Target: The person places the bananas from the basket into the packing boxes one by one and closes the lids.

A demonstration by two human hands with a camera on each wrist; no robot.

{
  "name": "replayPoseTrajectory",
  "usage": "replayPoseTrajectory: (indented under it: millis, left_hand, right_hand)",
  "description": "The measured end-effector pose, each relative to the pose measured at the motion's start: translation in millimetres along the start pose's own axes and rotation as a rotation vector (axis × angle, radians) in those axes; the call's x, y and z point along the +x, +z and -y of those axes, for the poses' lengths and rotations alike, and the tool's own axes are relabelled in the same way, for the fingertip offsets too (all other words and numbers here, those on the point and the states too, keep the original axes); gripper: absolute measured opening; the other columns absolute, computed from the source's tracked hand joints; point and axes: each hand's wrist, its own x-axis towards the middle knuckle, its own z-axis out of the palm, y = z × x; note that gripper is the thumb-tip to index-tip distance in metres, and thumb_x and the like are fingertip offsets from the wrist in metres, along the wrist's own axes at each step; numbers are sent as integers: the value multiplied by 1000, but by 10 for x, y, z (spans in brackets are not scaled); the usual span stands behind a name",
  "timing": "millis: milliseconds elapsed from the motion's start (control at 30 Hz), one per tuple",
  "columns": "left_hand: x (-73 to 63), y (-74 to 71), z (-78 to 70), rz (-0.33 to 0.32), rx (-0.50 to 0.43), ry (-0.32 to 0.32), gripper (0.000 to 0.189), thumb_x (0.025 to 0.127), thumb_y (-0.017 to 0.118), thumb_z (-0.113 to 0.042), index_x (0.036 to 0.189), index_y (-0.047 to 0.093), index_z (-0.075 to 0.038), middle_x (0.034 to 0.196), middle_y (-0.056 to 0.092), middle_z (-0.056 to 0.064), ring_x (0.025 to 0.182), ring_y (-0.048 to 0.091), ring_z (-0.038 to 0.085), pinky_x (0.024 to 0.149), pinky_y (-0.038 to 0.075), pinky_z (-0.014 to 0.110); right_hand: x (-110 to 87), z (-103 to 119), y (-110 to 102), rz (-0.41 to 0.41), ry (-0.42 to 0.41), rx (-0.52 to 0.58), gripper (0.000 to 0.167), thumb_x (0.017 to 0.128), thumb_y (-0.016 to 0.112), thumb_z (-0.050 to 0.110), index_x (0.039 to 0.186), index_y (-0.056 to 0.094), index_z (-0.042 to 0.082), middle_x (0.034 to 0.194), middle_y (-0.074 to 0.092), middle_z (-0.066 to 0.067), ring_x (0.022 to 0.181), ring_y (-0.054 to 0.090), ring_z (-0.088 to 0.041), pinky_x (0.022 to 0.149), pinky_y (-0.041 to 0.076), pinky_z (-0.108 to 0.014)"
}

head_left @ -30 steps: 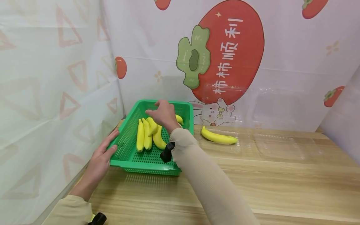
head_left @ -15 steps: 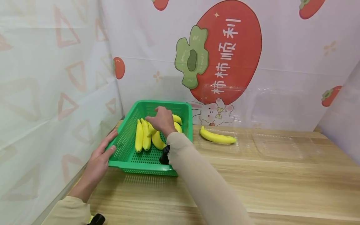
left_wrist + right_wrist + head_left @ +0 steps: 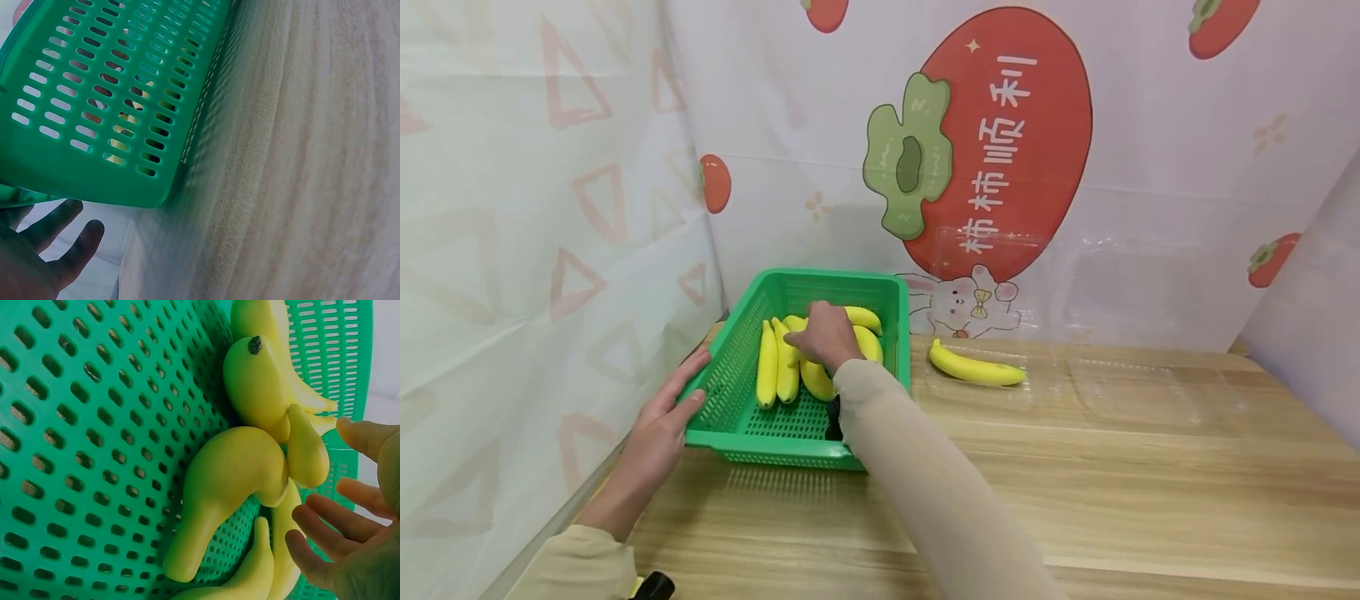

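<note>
right hand [image 3: 831, 337], fingers apart, near bananas [image 3: 766, 371], leftmost lengthwise in basket [image 3: 775, 445], stem [image 3: 765, 327] apparently rearward

At the far side hangs a white printed cloth [image 3: 1150, 125] with a big red cartoon persimmon [image 3: 1052, 125]. On the fruit, four white Chinese characters [image 3: 1000, 142] read 柿柿顺利. The line is turned on its side, each character's top facing left, so I read it from the lower end upward, slanting slightly right. On the persimmon's green leaves [image 3: 936, 175], at left, are pale squiggles [image 3: 919, 104]; one resembles an N, but I cannot tell whether it is lettering.
</note>
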Motion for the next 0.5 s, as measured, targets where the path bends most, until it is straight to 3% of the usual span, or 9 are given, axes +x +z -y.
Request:
replayPoseTrajectory:
  millis: [67,100,133,200,267,333,400,500]
  left_hand:
    - [-3,-4,5,-1,1,5,54,116,40,-21,168,30,-9,180,17,3,165,11,22,106,19,-4]
    - [-4,-6,7,-2,1,8,54,116,39,-21,168,30,-9,180,17,3,164,11,23,106,19,-5]
    - [-7,-7,9,-2,-1,8,54,116,39,-22,168,30,-9,180,17,2,164,11,23,106,19,-5]
    - [-15,-11,10,0,-4,7,54,116,39,-22,168,30,-8,180,17,3,164,11,21,106,19,-5]
    - [-22,-15,11,2,-6,5,54,116,39,-21,168,30,-8,180,17,4,164,11,21,106,19,-5]
    - [-23,-18,7,3,-10,0,54,116,40,-20,168,30,-8,180,17,6,164,10,22,105,19,-5]
    - [-17,-19,3,4,-10,-4,54,116,40,-20,168,30,-8,180,16,8,165,9,25,105,19,-5]
    - [-5,-18,-3,4,-19,-11,54,116,40,-18,168,30,-7,179,16,9,165,9,29,105,19,-5]
  right_hand:
    - [12,-2,18,25,-4,-20,29,100,76,34,95,67,7,83,60,-3,74,56,-17,69,49,-28]
    - [16,-2,26,44,-3,-28,32,100,75,34,87,62,9,77,51,-2,69,49,-17,66,44,-28]
    - [12,-3,33,53,-5,-35,31,101,75,34,87,63,8,76,52,-1,69,48,-16,65,43,-27]
    - [4,-3,42,69,-7,-52,27,101,74,33,98,70,6,87,64,-3,77,58,-17,70,48,-27]
    - [-15,-4,43,74,-11,-67,35,102,74,32,126,74,7,118,75,-6,99,68,-20,82,56,-30]
    - [-29,-7,37,69,-18,-80,49,101,74,30,147,65,12,146,68,-5,123,67,-23,93,59,-33]
    - [-29,-11,26,79,-21,-88,49,103,72,27,150,63,14,150,65,-4,126,66,-24,93,59,-34]
    - [-19,-21,11,82,-26,-87,48,104,70,21,151,62,15,152,64,-5,118,68,-24,82,56,-30]
